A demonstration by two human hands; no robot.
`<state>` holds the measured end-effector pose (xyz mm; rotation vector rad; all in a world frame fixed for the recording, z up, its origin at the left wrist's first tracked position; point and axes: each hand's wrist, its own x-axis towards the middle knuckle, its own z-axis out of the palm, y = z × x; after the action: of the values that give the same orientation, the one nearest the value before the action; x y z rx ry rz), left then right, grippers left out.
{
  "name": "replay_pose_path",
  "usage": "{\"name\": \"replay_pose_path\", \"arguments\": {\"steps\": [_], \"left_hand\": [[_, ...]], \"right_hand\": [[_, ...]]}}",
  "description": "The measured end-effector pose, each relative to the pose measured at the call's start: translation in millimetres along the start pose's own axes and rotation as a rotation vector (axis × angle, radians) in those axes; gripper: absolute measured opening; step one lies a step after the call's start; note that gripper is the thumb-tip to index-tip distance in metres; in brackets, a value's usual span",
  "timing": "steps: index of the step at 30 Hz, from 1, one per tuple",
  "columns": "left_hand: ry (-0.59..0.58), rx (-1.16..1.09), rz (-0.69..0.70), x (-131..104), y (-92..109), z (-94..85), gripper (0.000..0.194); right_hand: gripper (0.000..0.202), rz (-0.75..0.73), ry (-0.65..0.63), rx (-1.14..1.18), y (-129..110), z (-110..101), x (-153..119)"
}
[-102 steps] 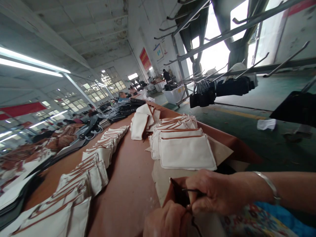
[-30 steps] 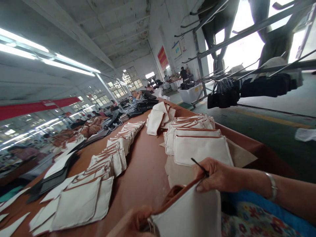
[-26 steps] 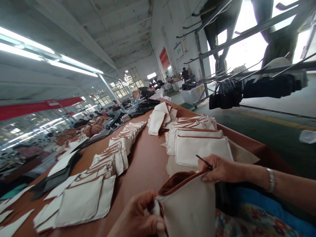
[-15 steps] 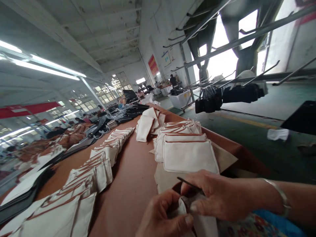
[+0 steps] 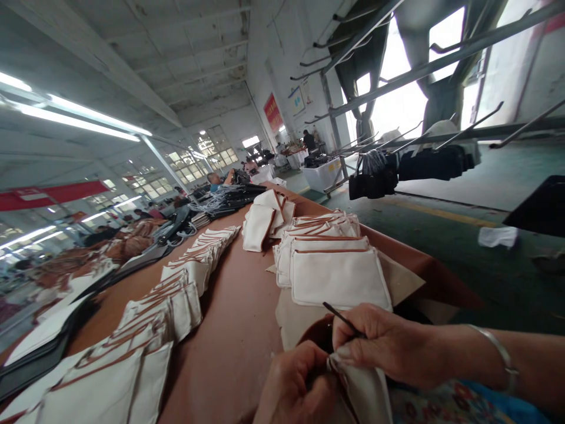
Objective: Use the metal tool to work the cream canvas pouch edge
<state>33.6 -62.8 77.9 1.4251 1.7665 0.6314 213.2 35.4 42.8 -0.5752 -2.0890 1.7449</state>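
My left hand point(image 5: 293, 388) and my right hand point(image 5: 388, 344) meet at the bottom of the view, both pinching a cream canvas pouch point(image 5: 366, 391) with a brown trim and brown lining. A thin dark tool point(image 5: 342, 317) sticks up from between the fingers of my right hand, slanting to the upper left. A metal bangle sits on my right wrist. Just beyond my hands lies a neat stack of finished cream pouches point(image 5: 338, 277) on a sheet of brown paper.
A long brown-covered table point(image 5: 238, 330) runs away from me. An overlapped row of cream pouches point(image 5: 176, 288) lines its left side, and more pouches point(image 5: 262, 221) lie further back. Dark bags hang on a metal rack point(image 5: 397, 168) at right. Other people work in the distance.
A second ago the pouch was held up and spread between my hands. It is now bunched low between both hands, which have come close together at one corner.
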Motion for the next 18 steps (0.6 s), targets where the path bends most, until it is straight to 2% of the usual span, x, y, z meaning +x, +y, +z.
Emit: {"name": "replay_pose_path", "arguments": {"steps": [6, 11, 14, 16, 18], "left_hand": [[-0.010, -0.088, 0.008, 7, -8, 6.4, 0.015], [0.008, -0.094, 0.003, 9, -15, 8.1, 0.017], [-0.062, -0.298, -0.011, 10, -19, 8.9, 0.016], [-0.135, -0.485, -0.016, 12, -20, 9.9, 0.024], [-0.176, -0.572, -0.006, 14, -20, 11.0, 0.036]], "right_hand": [[0.023, -0.039, 0.040, -0.179, -8, 1, -2], [0.005, -0.008, 0.116, -0.216, -2, 7, 4], [0.008, 0.099, 0.044, -0.067, 2, 7, 7], [0.015, 0.221, -0.029, 0.106, 4, 5, 7], [0.018, 0.272, -0.055, 0.203, 5, 4, 8]]}}
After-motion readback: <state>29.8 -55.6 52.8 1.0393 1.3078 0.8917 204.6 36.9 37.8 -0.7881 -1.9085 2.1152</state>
